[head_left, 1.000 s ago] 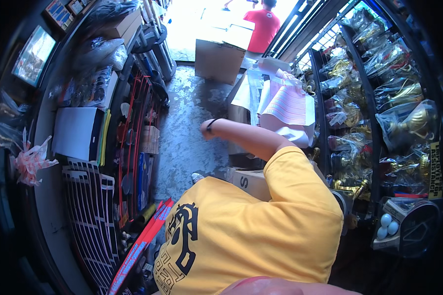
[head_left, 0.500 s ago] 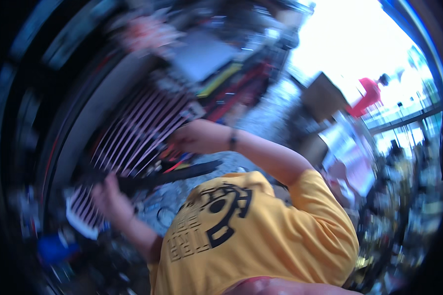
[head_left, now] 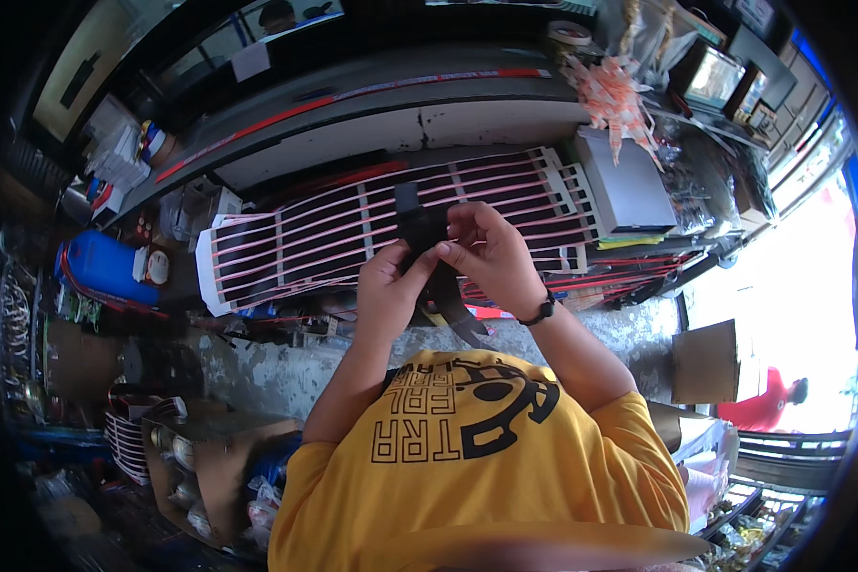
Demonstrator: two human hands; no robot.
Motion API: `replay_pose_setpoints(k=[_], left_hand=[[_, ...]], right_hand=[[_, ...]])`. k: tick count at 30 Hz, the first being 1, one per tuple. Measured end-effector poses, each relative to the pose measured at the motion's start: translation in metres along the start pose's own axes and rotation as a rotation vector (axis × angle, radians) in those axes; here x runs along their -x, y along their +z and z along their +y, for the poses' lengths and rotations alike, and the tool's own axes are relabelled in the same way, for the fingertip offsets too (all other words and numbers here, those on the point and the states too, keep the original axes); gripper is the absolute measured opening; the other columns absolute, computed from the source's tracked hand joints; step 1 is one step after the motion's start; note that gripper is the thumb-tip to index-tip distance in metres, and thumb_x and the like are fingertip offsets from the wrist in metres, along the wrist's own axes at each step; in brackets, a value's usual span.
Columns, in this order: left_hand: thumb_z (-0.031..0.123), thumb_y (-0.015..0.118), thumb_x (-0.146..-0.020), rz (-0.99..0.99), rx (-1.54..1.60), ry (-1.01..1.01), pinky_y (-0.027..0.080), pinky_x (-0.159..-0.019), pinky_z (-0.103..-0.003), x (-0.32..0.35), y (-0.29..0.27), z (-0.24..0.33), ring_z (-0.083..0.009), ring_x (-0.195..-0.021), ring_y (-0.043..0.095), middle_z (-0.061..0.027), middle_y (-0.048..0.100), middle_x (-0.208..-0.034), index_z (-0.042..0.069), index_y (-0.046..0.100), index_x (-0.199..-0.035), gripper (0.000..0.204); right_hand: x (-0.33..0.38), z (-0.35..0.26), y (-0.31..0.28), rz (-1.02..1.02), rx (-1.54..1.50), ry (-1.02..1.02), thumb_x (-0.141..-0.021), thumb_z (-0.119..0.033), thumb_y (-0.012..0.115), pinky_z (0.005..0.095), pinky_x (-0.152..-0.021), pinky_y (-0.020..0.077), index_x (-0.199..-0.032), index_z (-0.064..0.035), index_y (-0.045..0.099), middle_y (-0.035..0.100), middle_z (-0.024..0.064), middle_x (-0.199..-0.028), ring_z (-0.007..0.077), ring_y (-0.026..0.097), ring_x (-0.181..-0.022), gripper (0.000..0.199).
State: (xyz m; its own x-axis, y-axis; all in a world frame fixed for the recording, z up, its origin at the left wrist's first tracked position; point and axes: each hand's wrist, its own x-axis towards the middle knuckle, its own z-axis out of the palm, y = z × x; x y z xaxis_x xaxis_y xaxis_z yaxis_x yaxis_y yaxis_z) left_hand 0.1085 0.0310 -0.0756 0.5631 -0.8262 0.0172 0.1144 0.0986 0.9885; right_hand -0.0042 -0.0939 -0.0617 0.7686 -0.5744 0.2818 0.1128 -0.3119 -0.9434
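A long black flexible strip (head_left: 421, 229), perhaps fabric or plastic, is bunched between my hands, with its tail hanging toward my shirt. My left hand (head_left: 389, 278) closes on its near left side, thumb and fingers pinching. On the other side my right hand (head_left: 496, 255) grips it too, fingers curled and thumb tip close to the left thumb. Both hands are above a stack of black sheets with pale pink stripes and white edges (head_left: 305, 238), spread along the bench. A dark band (head_left: 544, 307) circles my right wrist.
Behind the stack runs a dark shelf (head_left: 353, 103) with a red strip. A white box (head_left: 624, 181) and orange-white ribbons (head_left: 612, 95) stand at right. To the left is a blue container (head_left: 112, 267). Cardboard boxes (head_left: 705, 362) and a person in red (head_left: 758, 405) appear at right.
The view has swung round and sharpened from a blur. My hands, apart before with the black strip stretching between them, are now together on it above the striped sheets.
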Motion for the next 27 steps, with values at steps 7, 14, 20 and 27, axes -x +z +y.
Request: replay_pose_setpoints(k=[7, 14, 20, 27], left_hand=[[0.011, 0.066, -0.092, -0.112, 0.158, 0.101, 0.049, -0.079, -0.024, -0.005, -0.055, -0.011, -0.0111, -0.091, 0.061, -0.0046, 0.066, -0.099, 0.002, 0.062, -0.113, 0.023], [0.004, 0.071, -0.086, 0.066, 0.263, 0.078, 0.049, -0.076, -0.025, 0.001, -0.101, -0.01, -0.0121, -0.08, 0.062, -0.0061, 0.067, -0.089, 0.0, 0.063, -0.097, 0.014], [0.0, 0.068, -0.086, 0.4, -0.486, 0.44, 0.048, -0.071, -0.025, 0.016, -0.099, -0.004, -0.0136, -0.079, 0.063, -0.0066, 0.068, -0.089, 0.0, 0.067, -0.107, 0.021], [0.031, 0.056, -0.095, 0.357, -0.844, 0.72, 0.05, -0.082, -0.037, 0.035, -0.138, 0.004, -0.0315, -0.093, 0.065, -0.0168, 0.067, -0.112, -0.002, 0.058, -0.127, 0.046]], right_hand=[[-0.024, -0.001, 0.048, -0.11, -0.349, 0.007, -0.092, -0.011, 0.066, 0.0183, -0.063, 0.0482, -0.126, -0.0019, 0.047, 0.054, 0.0053, -0.104, 0.0043, 0.055, -0.074, 0.04], [-0.042, -0.016, 0.072, -0.21, 0.01, -0.145, -0.082, -0.023, 0.079, 0.0202, -0.063, 0.0415, -0.111, -0.0023, 0.056, 0.055, 0.0006, -0.097, 0.0055, 0.049, -0.072, 0.042], [-0.051, -0.026, 0.12, -0.118, 0.04, -0.272, -0.071, 0.001, 0.079, 0.0236, -0.063, 0.0485, -0.093, -0.0033, 0.069, 0.063, 0.0043, -0.089, 0.0126, 0.061, -0.077, 0.025], [-0.08, -0.032, 0.112, -0.493, -0.083, -0.404, -0.067, 0.01, 0.077, 0.0291, -0.068, 0.0513, -0.087, -0.0031, 0.071, 0.067, 0.0076, -0.087, 0.0203, 0.065, -0.078, 0.025]])
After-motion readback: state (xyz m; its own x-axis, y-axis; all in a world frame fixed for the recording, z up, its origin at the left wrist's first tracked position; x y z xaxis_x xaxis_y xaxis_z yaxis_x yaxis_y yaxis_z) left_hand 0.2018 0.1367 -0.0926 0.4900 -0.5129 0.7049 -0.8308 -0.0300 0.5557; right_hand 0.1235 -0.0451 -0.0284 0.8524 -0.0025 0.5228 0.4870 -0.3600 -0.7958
